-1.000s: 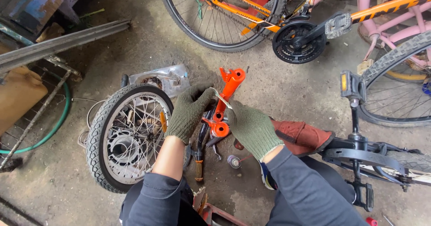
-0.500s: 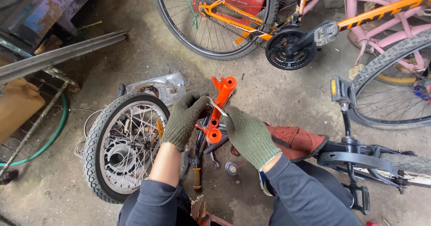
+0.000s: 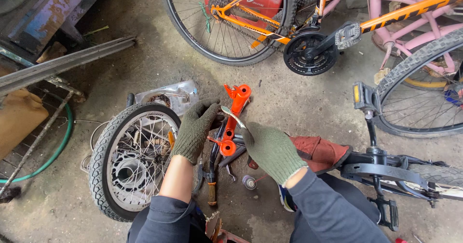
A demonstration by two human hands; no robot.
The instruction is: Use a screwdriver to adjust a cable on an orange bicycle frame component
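Two gloved hands worked over an orange bracket (image 3: 235, 120) on the concrete floor (image 3: 299, 103) as I watched from the head camera. My left hand (image 3: 194, 129), fingers curled, gripped the dark frame part beside the bracket's left edge. My right hand (image 3: 271, 149) was closed around the handle of a wrench (image 3: 233, 116), whose silver open end lay across the bracket's middle. The bracket lay tilted near the floor's centre, its forked end pointing toward the far edge and its round end toward me.

Just left of the hands, a small wheel (image 3: 131, 161) with a black tyre lay flat on the floor, with a clear plastic bag (image 3: 169, 96) of parts touching its far side. A small tool with a brown handle (image 3: 211, 192) and a little metal cap (image 3: 249, 181) lay near my knees. A red-brown cloth (image 3: 318, 151) sat just right of the right hand, against a black bike frame (image 3: 386, 168) with a pedal (image 3: 362, 97) sticking up.

Along the floor's far edge stood an orange bike (image 3: 251, 21), its chainring (image 3: 308, 55) facing me, and a pink bike (image 3: 400, 35) behind it. A green hose (image 3: 60, 141) curved by the left edge under a grey metal bar (image 3: 67, 62).
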